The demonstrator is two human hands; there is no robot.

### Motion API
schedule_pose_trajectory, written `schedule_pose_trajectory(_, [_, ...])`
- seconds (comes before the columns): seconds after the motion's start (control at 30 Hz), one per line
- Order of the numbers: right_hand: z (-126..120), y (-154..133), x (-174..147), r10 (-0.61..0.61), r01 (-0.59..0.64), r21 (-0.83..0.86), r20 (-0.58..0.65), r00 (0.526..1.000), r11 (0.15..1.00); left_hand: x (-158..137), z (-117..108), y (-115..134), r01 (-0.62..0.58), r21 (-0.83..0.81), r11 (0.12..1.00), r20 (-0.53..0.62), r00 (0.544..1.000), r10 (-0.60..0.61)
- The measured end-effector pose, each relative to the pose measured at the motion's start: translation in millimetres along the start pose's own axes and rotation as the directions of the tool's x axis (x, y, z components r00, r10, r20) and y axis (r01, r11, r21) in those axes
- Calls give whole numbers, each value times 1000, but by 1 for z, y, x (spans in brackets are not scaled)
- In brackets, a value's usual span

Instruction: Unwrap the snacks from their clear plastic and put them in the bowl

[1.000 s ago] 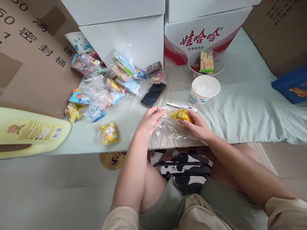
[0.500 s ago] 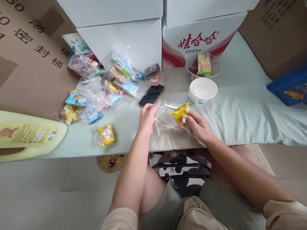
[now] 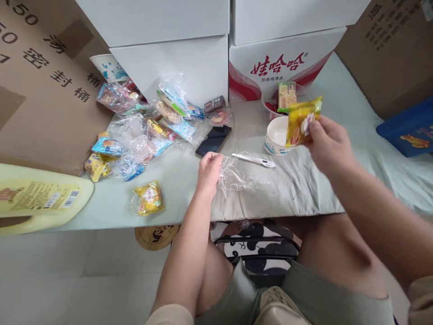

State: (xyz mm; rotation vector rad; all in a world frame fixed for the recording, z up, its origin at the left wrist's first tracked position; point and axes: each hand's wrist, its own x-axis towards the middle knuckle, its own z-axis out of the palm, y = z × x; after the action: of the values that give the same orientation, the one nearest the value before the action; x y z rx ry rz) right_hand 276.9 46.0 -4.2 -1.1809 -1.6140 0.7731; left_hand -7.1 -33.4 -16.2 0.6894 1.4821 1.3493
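Note:
My right hand is closed on a yellow snack packet, held up in front of the white paper bowl. The packet hides part of the bowl's right side. In my left hand, low over the cloth, the fingers pinch a crumpled clear plastic wrapper. A white utility knife lies just beyond the wrapper. Farther left on the cloth sits another yellow packet inside clear plastic. A dark phone lies behind my left hand.
Several wrapped snacks and clear wrappers are heaped at the left. A clear plastic bowl holds snacks at the back. White cartons stand behind, a pale yellow jug at left, and a blue container at right.
My right hand has moved up and right with the yellow packet, away from the clear wrapper. My left hand still holds that wrapper, and the utility knife now shows fully.

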Motion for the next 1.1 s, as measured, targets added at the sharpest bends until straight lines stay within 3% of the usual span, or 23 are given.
schedule_pose_trajectory(0.07, [-11, 5, 46, 122, -126, -40, -88, 989, 991, 1, 1, -1, -1, 10, 1000, 11, 1000, 0])
schedule_pose_trajectory(0.17, [-15, 2, 105, 144, -212, -282, -245, 959, 936, 3, 3, -3, 3, 16, 1000, 32, 999, -4])
schedule_pose_trajectory(0.3, [-11, -22, 130, 289, -352, -648, -206, 935, 676, 5, 7, -3, 15, 21, 1000, 43, 999, -16])
schedule_pose_trajectory(0.37, [-9, -37, 114, 259, -321, -704, -198, 945, 633, 5, 9, -1, 25, 15, 1000, 54, 998, -26])
schedule_pose_trajectory(0.47, [-4, -50, 56, 53, -97, -583, -93, 994, 806, 4, 8, 2, 37, -1, 999, 101, 994, -37])
schedule_pose_trajectory(0.57, [14, -48, -19, -89, 92, -362, 25, 996, 928, 0, 7, 4, 63, -43, 997, 213, 976, -53])
schedule_pose_trajectory(0.67, [46, -35, -79, -212, 258, -249, 195, 958, 934, -7, 5, 6, 122, -62, 991, 384, 919, -89])
schedule_pose_trajectory(0.73, [64, -26, -103, -285, 384, -203, 390, 876, 901, -9, 2, 6, 118, -22, 993, 433, 896, -97])
schedule_pose_trajectory(0.83, [74, -15, -116, -252, 441, -199, 589, 768, 875, -7, -8, 5, 9, 131, 991, 342, 938, -54])
schedule_pose_trajectory(0.9, [72, -9, -115, -178, 409, -259, 614, 769, 875, -3, -19, 3, -117, 286, 951, 212, 976, 57])
schedule_pose_trajectory(0.97, [68, -6, -111, -133, 396, -318, 611, 781, 862, -1, -31, 2, -228, 442, 868, 84, 973, 213])
schedule_pose_trajectory(1.1, [62, -5, -105, -109, 392, -373, 593, 798, 841, -6, -48, 0, -231, 655, 720, -53, 936, 348])
